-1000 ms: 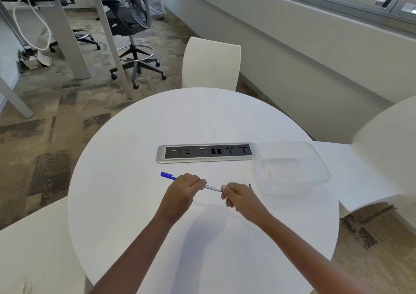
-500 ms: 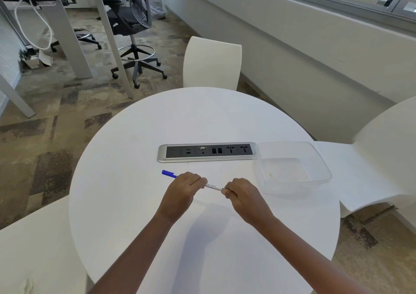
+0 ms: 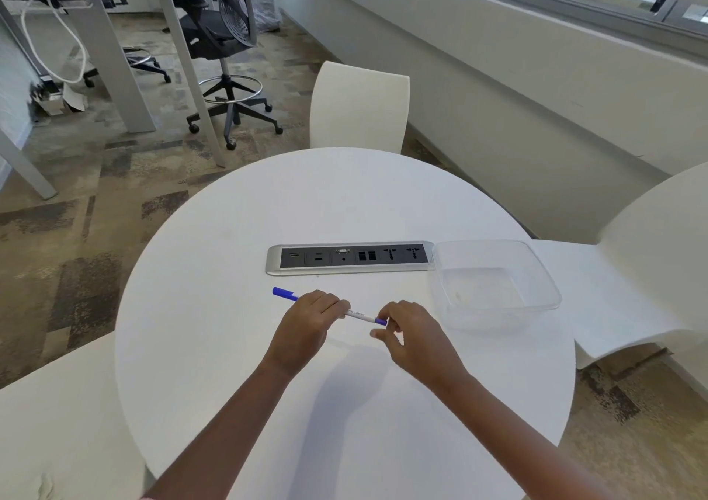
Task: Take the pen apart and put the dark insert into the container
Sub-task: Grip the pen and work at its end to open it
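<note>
Lower centre of frame, the left hand (image 3: 306,321) grips the pen (image 3: 360,316) (blue cap pointing left), while the right hand (image 3: 412,336) pinches its blue tip; the clear container (image 3: 536,269) sits right.

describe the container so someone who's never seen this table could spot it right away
On the round white table, find the silver and black socket strip set into the middle. The container sits at the strip's right-hand end, near the table's right edge. It is the only see-through thing there: a shallow, rounded rectangular plastic tub.
</note>
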Tool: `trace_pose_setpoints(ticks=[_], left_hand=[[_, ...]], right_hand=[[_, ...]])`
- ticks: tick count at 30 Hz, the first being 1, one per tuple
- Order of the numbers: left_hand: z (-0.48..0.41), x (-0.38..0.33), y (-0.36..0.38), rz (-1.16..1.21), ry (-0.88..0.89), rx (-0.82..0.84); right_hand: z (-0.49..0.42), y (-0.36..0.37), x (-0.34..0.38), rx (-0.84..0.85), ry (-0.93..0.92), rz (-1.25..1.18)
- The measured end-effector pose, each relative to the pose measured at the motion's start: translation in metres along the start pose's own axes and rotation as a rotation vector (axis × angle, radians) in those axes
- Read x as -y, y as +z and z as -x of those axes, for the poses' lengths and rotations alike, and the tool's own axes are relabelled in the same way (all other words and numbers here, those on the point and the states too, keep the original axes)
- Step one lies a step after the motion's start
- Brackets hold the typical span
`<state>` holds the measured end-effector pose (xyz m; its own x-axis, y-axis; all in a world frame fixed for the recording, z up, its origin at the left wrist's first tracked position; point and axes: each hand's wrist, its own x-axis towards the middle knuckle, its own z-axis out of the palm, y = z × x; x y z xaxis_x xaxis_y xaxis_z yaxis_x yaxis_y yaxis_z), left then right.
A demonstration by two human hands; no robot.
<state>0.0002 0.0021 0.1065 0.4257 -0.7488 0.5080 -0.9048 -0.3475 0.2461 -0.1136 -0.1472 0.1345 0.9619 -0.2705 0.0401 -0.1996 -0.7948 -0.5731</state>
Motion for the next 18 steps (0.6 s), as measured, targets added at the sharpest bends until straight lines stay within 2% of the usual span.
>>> trace_pose_setpoints(ticks=[3,5,8,14,16,18], left_hand=[[0.000,-0.002,0.000,0.000,0.002,0.009],[0.001,-0.002,0.000,0.003,-0.005,0.009],[0.002,-0.002,0.000,0.009,-0.006,0.010],[0.001,-0.004,0.000,0.011,0.005,0.001],[0.001,-0.004,0.001,0.013,0.011,0.005],[0.001,-0.005,0.001,0.013,0.008,0.011]], right_hand=[[0.000,0.001,0.001,-0.063,-0.105,0.148],[-0.002,0.000,0.002,-0.046,-0.076,0.109],[-0.004,-0.002,0.003,0.060,0.106,-0.134],[-0.013,-0.006,0.004,0.238,0.636,-0.927],[-0.012,-0.004,0.002,0.245,0.703,-1.026],[-0.010,-0.002,0.001,0.189,0.618,-0.892]])
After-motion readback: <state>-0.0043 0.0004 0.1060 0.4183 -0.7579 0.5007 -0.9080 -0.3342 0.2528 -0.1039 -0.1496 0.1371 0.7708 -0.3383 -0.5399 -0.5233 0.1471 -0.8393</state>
